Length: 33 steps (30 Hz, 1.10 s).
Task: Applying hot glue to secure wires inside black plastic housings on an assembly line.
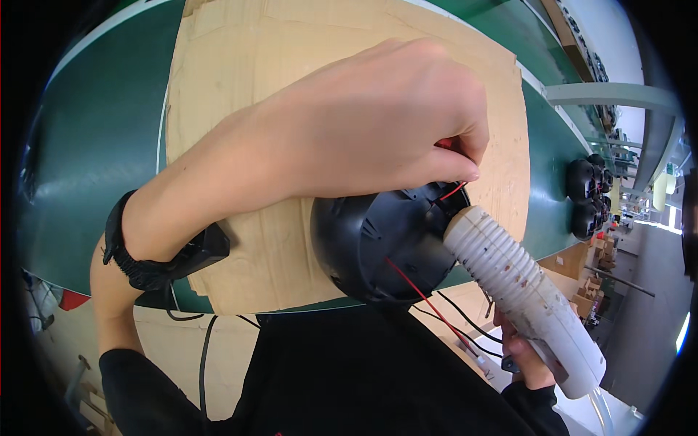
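Observation:
A round black plastic shell (349, 240) lies on the cardboard's near edge, partly hidden by my left hand. Over its far side, my left hand (407, 116) is closed, thumb and fingertips pinching a thin red wire (454, 192) that runs down to the shell. Something red shows within the curled fingers. My right hand (531, 356) grips a stained white hot glue gun (520, 291) with a ribbed barrel and a clear stick at its rear. The gun's front end reaches the shell's right rim, close to the wire. Another red wire (411, 282) trails from the shell toward my lap.
A cardboard sheet (218, 80) covers part of the green bench (109, 131). Beside my left wrist sits a small black block (211, 243), with a black cable (206, 363) hanging nearby. More black shells (584, 196) stand at the right, near a white metal frame (611, 94).

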Each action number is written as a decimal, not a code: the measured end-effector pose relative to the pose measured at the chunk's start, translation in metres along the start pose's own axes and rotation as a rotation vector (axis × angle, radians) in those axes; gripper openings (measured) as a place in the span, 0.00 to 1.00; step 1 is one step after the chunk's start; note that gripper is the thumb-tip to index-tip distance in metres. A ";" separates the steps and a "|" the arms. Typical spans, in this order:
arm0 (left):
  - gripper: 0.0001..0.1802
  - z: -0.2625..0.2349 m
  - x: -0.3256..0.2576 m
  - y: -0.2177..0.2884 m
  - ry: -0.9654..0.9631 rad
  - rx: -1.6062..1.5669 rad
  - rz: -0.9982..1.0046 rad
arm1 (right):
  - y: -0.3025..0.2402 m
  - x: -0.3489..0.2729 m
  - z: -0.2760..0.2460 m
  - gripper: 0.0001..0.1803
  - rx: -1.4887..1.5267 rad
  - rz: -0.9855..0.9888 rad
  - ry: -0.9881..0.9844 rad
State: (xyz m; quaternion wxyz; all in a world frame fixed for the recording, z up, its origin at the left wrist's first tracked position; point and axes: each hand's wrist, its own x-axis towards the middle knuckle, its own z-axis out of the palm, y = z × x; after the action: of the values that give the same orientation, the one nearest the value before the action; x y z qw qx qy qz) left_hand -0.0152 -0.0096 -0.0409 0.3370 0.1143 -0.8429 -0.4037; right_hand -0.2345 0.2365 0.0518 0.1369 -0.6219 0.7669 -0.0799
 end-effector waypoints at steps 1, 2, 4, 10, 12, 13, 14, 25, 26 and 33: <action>0.06 -0.001 -0.002 0.000 0.011 0.001 0.012 | 0.014 -0.009 0.002 0.07 -0.009 0.000 -0.001; 0.06 -0.002 -0.003 -0.001 0.022 0.002 0.023 | 0.042 -0.026 0.005 0.08 0.075 0.063 0.095; 0.06 0.002 -0.001 0.001 0.021 0.004 0.031 | 0.039 -0.029 0.004 0.09 0.167 0.134 0.193; 0.06 0.005 -0.005 -0.008 0.105 0.028 0.130 | 0.016 -0.019 -0.003 0.22 0.463 0.392 0.025; 0.07 0.007 -0.005 -0.010 0.202 0.050 0.246 | 0.027 -0.020 0.000 0.30 0.446 0.409 0.024; 0.07 0.005 -0.005 -0.009 0.192 0.018 0.237 | 0.035 -0.037 -0.009 0.33 0.435 0.418 0.022; 0.08 0.003 -0.005 -0.009 0.182 -0.013 0.229 | 0.045 -0.045 -0.011 0.37 0.424 0.426 0.021; 0.12 -0.028 0.005 0.012 -0.178 -0.087 0.121 | 0.088 -0.062 -0.014 0.51 0.407 0.426 -0.017; 0.12 -0.026 0.002 0.013 -0.133 -0.009 0.170 | 0.089 -0.062 -0.013 0.51 0.413 0.417 -0.028; 0.08 -0.032 0.003 0.015 -0.227 -0.019 0.129 | 0.091 -0.067 -0.009 0.49 0.429 0.396 -0.045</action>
State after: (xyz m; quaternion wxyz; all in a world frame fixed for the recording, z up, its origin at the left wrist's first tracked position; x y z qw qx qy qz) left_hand 0.0049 -0.0200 -0.0138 0.2656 0.0104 -0.8774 -0.3994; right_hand -0.3096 0.3212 0.0415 0.2952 -0.4186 0.8357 -0.1982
